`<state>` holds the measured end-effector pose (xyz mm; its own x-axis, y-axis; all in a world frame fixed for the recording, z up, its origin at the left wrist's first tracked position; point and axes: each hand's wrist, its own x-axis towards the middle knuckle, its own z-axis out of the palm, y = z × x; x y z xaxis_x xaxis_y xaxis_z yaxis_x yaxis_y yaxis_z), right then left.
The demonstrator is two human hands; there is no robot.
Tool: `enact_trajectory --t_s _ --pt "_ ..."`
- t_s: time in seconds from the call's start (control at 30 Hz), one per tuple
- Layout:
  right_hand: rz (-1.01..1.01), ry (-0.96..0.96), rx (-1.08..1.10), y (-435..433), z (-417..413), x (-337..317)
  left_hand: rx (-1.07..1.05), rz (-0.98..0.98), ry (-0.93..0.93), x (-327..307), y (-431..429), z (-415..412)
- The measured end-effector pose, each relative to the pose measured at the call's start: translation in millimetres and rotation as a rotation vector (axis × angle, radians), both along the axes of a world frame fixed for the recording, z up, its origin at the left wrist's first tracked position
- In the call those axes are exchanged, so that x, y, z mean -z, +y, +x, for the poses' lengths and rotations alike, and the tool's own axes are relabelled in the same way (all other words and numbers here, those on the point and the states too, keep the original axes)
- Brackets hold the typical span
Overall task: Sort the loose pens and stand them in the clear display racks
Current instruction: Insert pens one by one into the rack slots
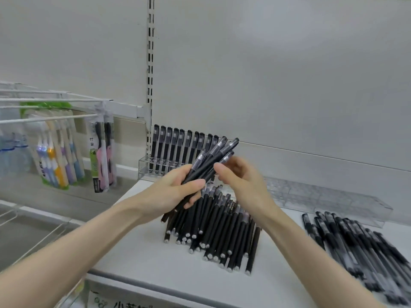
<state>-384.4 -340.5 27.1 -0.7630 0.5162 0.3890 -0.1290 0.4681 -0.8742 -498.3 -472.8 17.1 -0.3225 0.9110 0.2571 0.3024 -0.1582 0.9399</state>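
Observation:
My left hand (178, 190) grips a small bundle of black pens (213, 156), their clear caps pointing up and to the right. My right hand (242, 178) is at the bundle's right side, thumb and fingertips on one of its pens. Below both hands a heap of loose black pens (218, 230) lies on the white shelf (142, 252). A second heap of clear-barrelled black pens (360, 247) lies at the right. A clear display rack (144, 166) at the back holds a row of upright black pens (178, 145). Another clear rack (329, 198) lies empty behind the right heap.
Packs of toothbrushes (60, 152) hang on white hooks at the left, over a lower wire shelf (26, 223). A slotted metal upright (150, 63) runs up the grey back panel. A label strip edges the shelf front (115, 303).

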Motion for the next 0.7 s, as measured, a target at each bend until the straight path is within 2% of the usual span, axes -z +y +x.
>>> enact_trajectory --t_s 0.27,0.43,0.57,0.7 --pt "-0.072 0.234 0.163 13 -31 -18 0.105 0.022 0.068 -13 43 -34" --pt "-0.105 0.373 0.331 26 -38 -23 -0.002 0.063 0.133 -6 65 -55" --pt "-0.016 0.36 0.424 38 -39 -23 0.024 0.163 -0.099 0 69 -54" --pt "0.028 0.375 0.455 48 -47 -26 -0.012 0.202 -0.157 8 68 -57"
